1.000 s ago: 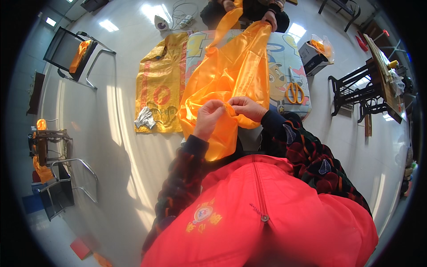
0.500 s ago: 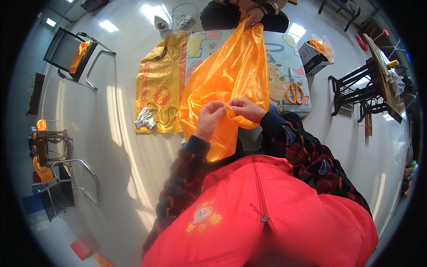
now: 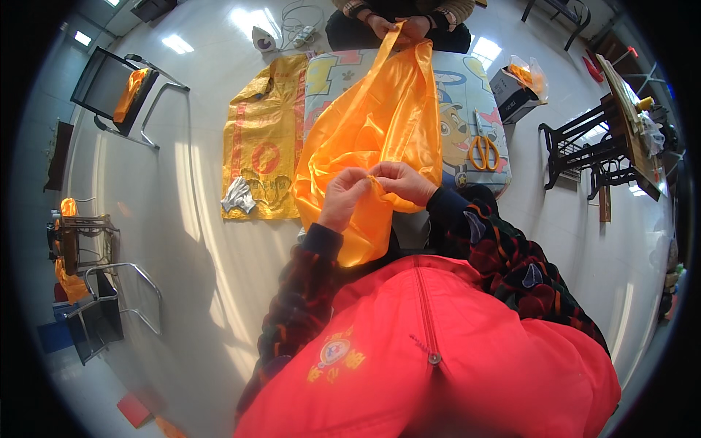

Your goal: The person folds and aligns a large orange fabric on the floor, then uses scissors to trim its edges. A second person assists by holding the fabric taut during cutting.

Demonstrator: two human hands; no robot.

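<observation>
One orange satin cloth (image 3: 400, 102), draped over one patterned low table (image 3: 321, 84). Own hands, two: left hand (image 3: 342, 198) and right hand (image 3: 403, 182) pinch one gathered fold, fingertips close together. Co-worker's two hands (image 3: 416, 28) hold its far end. Scissors (image 3: 483, 152): one pair (orange-handled), table's right side.

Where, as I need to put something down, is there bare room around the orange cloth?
Bare floor shows left of the yellow sack, and between the printed cover and black iron stand. The cover is crowded: orange cloth across its middle, pinched by the left hand and right hand, scissors at its right.
</observation>
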